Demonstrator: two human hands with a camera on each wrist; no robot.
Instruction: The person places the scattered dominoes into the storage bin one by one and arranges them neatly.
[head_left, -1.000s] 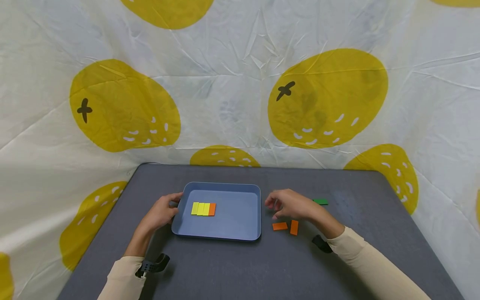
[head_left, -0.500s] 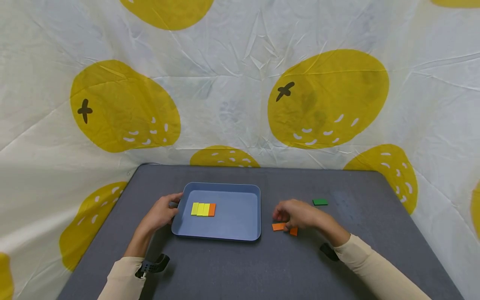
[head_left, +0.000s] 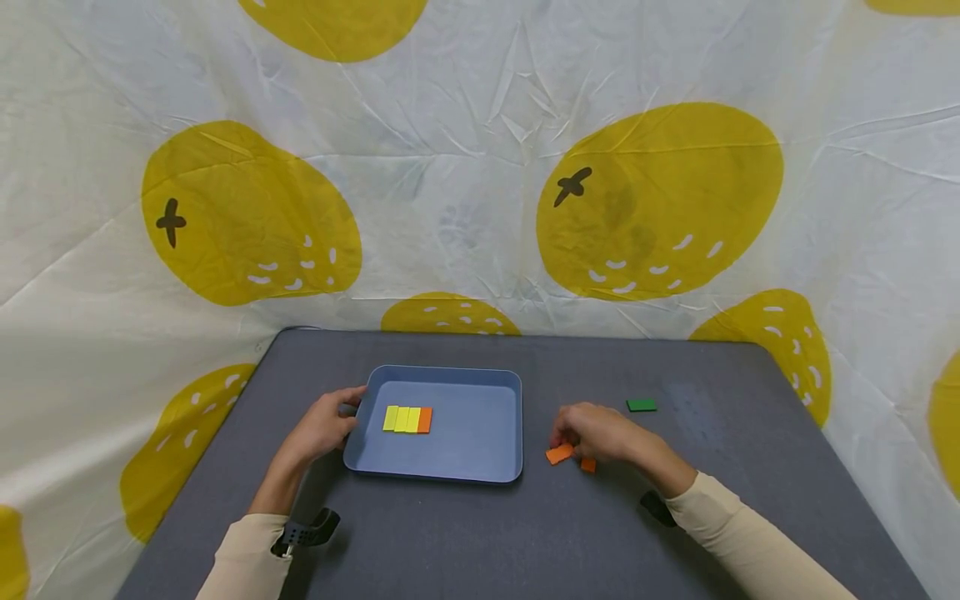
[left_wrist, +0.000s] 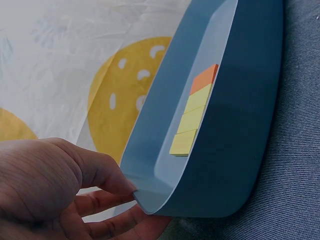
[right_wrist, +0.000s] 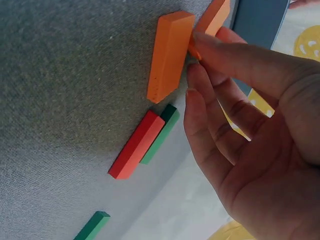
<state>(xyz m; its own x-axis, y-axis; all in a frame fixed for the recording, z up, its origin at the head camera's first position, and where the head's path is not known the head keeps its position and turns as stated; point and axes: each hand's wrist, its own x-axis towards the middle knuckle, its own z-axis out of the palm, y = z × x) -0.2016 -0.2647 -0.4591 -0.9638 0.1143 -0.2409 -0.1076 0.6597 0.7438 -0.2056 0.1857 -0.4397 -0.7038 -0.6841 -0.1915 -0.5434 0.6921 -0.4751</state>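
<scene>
A blue tray [head_left: 472,454] lies on the table, its left rim pinched by my left hand [head_left: 321,423], thumb on one side and fingers on the other. Several yellow blocks [head_left: 402,419] and one orange block [left_wrist: 204,80] form a row inside it. To the right of the tray, my right hand [head_left: 600,431] pinches a flat orange block [head_left: 558,454] between thumb and fingers; it looks tilted. A second orange block [right_wrist: 171,55] lies close to the fingertips, partly covered by the hand in the head view.
In the right wrist view, a red block [right_wrist: 136,145] lies against a green block [right_wrist: 162,134]; my right hand hides them in the head view. Another green block [head_left: 641,405] lies farther right. Behind the grey table [head_left: 465,542] hangs a fruit-patterned cloth [head_left: 450,225].
My right hand has drawn back from beside the tray to the orange blocks and taken hold of the left one, which has turned. The left hand and tray have stayed put.
</scene>
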